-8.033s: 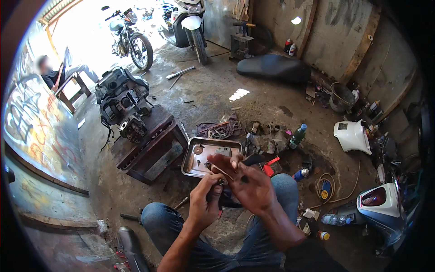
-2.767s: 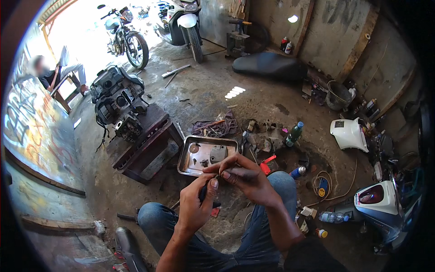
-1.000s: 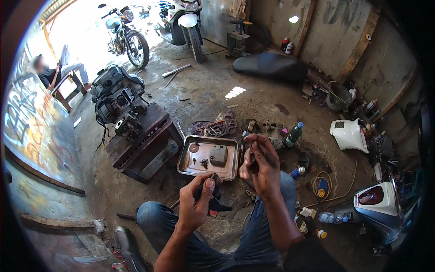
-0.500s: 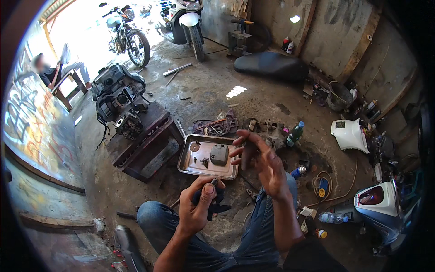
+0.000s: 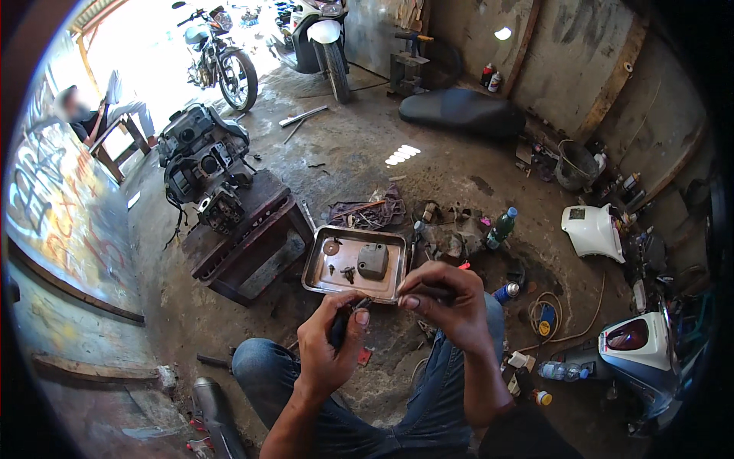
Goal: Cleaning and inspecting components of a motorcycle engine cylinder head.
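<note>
Apparently at close handwork, the left hand (image 5: 321, 342) pinches a small dark part (image 5: 363, 304) between its fingers. Beside them, the right hand (image 5: 453, 312) curls narrow, contents indiscernible; next, a steady pinch seems needed.

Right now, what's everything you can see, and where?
metal tray: one, silvery, centre
cover: one, grey, in the tray
disc: one, brownish, in the tray
small parts: about two, dark, in the tray
stand: one, brown, left
engine: one, dark grey, on the stand
motorbikes: at least two, mixed, far end
person: one, dark top, seated far left
cloth: one, purplish, beyond the tray
loose seat: one, black, upper right
bucket: one, grey, upper right
body panel: one, white, right
green bottle: one, green, right
other clutter: uncounted, mixed, mainly right
dark item: one, black, in the left hand
jeans: one pair, blue, bottom
left hand: one, lower middle
right hand: one, beside it, hold unclear
</note>
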### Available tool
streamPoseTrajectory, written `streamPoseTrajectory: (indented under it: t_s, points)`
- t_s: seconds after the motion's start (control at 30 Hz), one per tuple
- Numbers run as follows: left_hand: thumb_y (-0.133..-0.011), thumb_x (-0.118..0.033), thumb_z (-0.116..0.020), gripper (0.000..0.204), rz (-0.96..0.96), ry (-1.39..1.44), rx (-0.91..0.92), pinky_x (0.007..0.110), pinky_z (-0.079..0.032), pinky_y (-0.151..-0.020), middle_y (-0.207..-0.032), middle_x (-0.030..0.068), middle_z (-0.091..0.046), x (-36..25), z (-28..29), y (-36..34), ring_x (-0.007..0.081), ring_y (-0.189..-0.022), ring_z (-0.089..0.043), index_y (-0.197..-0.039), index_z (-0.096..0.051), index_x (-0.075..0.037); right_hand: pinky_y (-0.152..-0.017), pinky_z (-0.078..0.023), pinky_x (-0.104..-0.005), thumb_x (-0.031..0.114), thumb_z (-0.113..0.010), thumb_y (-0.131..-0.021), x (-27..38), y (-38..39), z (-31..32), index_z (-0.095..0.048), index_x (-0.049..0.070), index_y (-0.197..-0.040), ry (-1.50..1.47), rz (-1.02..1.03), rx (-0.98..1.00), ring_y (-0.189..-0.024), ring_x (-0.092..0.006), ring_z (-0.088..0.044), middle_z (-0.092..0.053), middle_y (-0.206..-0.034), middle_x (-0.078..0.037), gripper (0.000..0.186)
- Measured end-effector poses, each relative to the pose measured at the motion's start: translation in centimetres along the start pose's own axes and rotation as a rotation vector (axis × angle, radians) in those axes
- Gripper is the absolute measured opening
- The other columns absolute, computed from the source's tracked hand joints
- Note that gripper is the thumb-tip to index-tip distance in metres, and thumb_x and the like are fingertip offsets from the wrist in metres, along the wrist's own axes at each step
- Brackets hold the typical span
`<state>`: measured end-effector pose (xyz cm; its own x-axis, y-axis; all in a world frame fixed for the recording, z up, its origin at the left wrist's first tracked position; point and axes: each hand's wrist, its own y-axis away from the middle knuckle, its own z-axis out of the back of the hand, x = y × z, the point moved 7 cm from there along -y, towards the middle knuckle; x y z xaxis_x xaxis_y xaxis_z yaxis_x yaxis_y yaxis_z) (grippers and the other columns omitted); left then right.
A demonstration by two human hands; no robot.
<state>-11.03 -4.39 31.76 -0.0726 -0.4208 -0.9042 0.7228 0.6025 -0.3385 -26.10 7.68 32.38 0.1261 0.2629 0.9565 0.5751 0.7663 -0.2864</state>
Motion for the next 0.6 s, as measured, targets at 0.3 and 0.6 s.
streamPoseTrajectory:
  t_s: [0.3, 0.6]
  points:
    - [-0.090, -0.002, -0.070, 0.020, -0.172, -0.093, -0.036, 0.031, -0.053, -0.073, -0.093, 0.0142, -0.070, -1.5, 0.1, -0.1, 0.0224, -0.080, -0.070, -0.110, -0.066, 0.001, -0.085, -0.058, -0.0307, 0.001, -0.076, -0.089, 0.2, -0.1, -1.4, -0.067, 0.002, -0.112, 0.005, 0.031, 0.062, -0.095, -0.0161, -0.071, -0.074, -0.100, -0.008, 0.025]
    - [-0.084, 0.002, -0.074, 0.024, -0.215, -0.140, -0.085, 0.029, -0.053, -0.066, -0.091, 0.0133, -0.070, -1.6, 0.4, -0.3, 0.0207, -0.076, -0.069, -0.108, -0.070, 0.000, -0.078, -0.055, -0.0284, -0.003, -0.073, -0.088, 0.8, -0.2, -2.1, -0.066, 0.000, -0.100, 0.296, 0.139, 0.073, -0.087, -0.0147, -0.069, -0.070, -0.094, -0.009, 0.013]
